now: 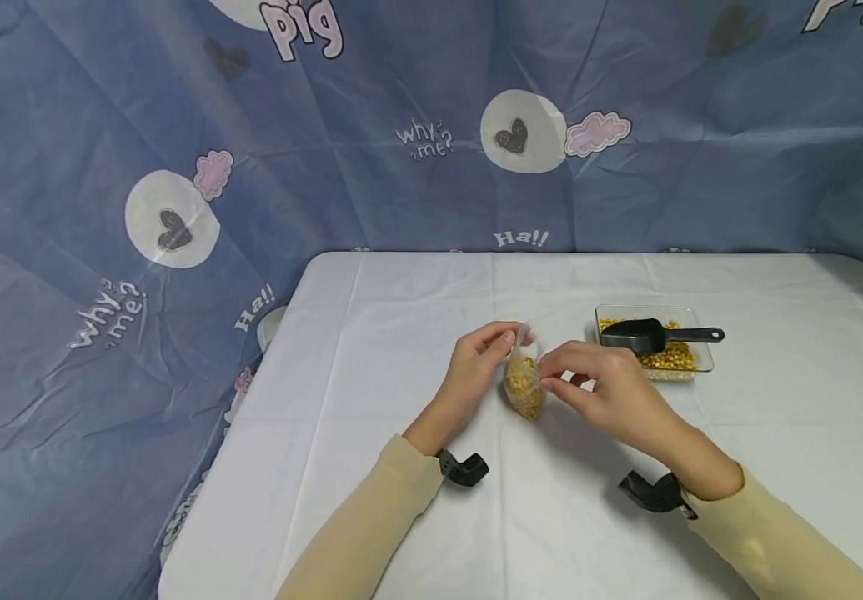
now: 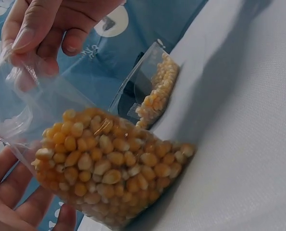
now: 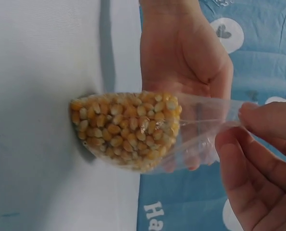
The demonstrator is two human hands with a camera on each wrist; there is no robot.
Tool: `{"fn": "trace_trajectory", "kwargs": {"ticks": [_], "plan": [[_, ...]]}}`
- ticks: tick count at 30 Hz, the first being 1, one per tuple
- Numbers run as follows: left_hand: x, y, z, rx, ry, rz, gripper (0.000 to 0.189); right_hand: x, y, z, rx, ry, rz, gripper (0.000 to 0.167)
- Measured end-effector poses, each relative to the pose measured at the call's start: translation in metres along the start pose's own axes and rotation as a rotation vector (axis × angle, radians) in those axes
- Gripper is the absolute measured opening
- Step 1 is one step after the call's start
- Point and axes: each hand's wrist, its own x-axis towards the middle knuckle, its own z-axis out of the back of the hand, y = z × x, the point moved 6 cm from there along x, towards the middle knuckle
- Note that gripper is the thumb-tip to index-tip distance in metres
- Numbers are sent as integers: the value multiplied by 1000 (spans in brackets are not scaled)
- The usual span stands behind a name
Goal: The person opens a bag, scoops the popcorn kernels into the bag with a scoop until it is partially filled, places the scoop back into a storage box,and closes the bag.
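Note:
A clear plastic bag (image 1: 524, 387) part-filled with yellow corn kernels (image 2: 114, 163) stands on the white cloth, its filled end down. My left hand (image 1: 469, 362) holds the upper part of the bag at its left side, thumb towards the edge; in the right wrist view its palm (image 3: 181, 57) shows behind the plastic. From the right, my right hand (image 1: 611, 387) pinches the bag's upper edge between thumb and forefinger, pulling the film taut in the right wrist view.
Behind my right hand stands a clear rectangular container (image 1: 704, 354) of corn kernels. A black scoop (image 1: 644, 335) lies across it, handle to the right. A blue printed cloth (image 1: 401, 192) hangs beyond the white-covered table (image 1: 401, 300).

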Motion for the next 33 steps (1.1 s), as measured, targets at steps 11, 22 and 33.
{"fn": "trace_trajectory", "kwargs": {"ticks": [11, 22, 33], "plan": [[3, 7, -2, 2, 48, -35, 24, -1, -8, 7, 20, 55, -32, 19], [9, 32, -3, -29, 109, -68, 30, 0, -8, 12, 39, 106, -59, 15], [8, 31, 1, -37, -16, -49, 19, -1, -16, 17, 43, 124, -95, 18]]}}
